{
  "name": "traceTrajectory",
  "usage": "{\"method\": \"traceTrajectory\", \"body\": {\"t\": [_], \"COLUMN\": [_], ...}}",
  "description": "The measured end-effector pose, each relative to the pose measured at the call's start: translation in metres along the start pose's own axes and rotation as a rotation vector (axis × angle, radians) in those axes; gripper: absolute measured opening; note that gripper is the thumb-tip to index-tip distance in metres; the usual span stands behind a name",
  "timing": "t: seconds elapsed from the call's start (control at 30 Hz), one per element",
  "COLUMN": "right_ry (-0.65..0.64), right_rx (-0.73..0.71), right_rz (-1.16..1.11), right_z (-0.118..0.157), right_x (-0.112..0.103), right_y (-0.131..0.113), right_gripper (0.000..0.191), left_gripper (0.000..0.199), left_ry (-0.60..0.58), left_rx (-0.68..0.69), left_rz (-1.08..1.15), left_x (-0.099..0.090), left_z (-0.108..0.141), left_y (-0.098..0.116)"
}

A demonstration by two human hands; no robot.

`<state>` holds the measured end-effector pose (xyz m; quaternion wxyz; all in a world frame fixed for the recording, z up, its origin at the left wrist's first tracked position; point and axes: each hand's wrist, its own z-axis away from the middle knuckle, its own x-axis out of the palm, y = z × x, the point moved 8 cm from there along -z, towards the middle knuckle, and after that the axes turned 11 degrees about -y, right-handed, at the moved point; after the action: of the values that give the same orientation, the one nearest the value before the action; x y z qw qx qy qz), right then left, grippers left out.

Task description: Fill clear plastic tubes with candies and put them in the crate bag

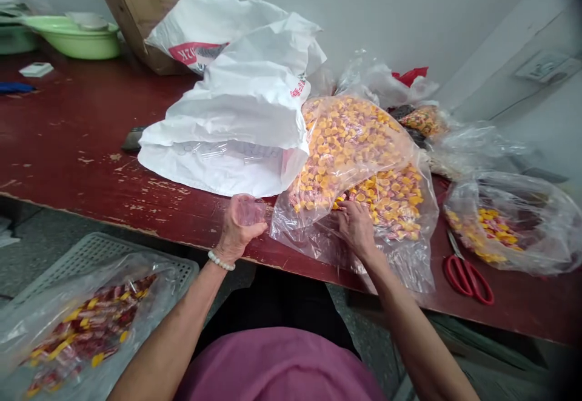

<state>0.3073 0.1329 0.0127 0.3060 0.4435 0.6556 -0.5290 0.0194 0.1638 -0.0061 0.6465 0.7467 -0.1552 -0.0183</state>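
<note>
My left hand [240, 226], with a beaded bracelet at the wrist, is wrapped round a small clear pinkish cup [250, 210] near the table's front edge. My right hand [357, 224] reaches to the mouth of a clear plastic bag [354, 140] full of small yellow-topped pieces. Its fingers are bent among the pieces at the bag's edge; what they grip is too small to name. A large white sack [236, 104] lies open beside the bag, with clear tube-like items [218, 152] showing in its mouth.
Red-handled scissors [468, 276] and a clear bag [536, 219] with yellow pieces lie at the right. A grey crate [182, 267] with a bag of filled pieces [86, 334] stands low left. A green basin [82, 40] and cardboard box [136, 13] are behind.
</note>
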Motion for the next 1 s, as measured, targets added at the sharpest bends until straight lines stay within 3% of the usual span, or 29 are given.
{"method": "traceTrajectory", "body": {"t": [0.13,0.2,0.27,0.37,0.5,0.6,0.73,0.87,1.0], "right_ry": [-0.104,-0.058,0.028,0.116,0.036,-0.011,-0.137,-0.165,-0.264], "right_rx": [-0.023,0.024,0.081,0.056,-0.045,-0.103,-0.244,-0.416,-0.473], "right_rz": [0.088,0.042,-0.143,-0.697,-0.995,-0.976,-0.75,-0.485,-0.475], "right_z": [-0.021,-0.021,-0.012,0.011,0.031,0.036,0.037,0.046,0.052], "right_x": [0.022,0.015,-0.001,-0.022,-0.023,-0.013,-0.008,-0.015,-0.006], "right_y": [0.02,0.018,0.008,-0.03,-0.097,-0.116,-0.123,-0.136,-0.14], "right_gripper": [0.02,0.02,0.022,0.024,0.018,0.015,0.012,0.021,0.028], "left_gripper": [0.055,0.055,0.055,0.055,0.056,0.055,0.054,0.053,0.053], "left_ry": [-0.128,-0.155,-0.173,-0.195,-0.26,-0.304,-0.325,-0.325,-0.264], "left_rx": [-0.001,0.004,-0.002,-0.009,-0.006,-0.006,-0.017,-0.124,-0.204], "left_rz": [-0.209,-0.265,-0.284,-0.289,-0.237,-0.245,-0.208,0.056,0.255], "left_x": [0.02,0.027,0.033,0.041,0.055,0.064,0.07,0.076,0.073], "left_z": [0.01,0.016,0.02,0.025,0.03,0.033,0.038,0.043,0.041], "left_y": [0.012,0.019,0.022,0.022,0.022,0.026,0.031,0.016,0.002]}}
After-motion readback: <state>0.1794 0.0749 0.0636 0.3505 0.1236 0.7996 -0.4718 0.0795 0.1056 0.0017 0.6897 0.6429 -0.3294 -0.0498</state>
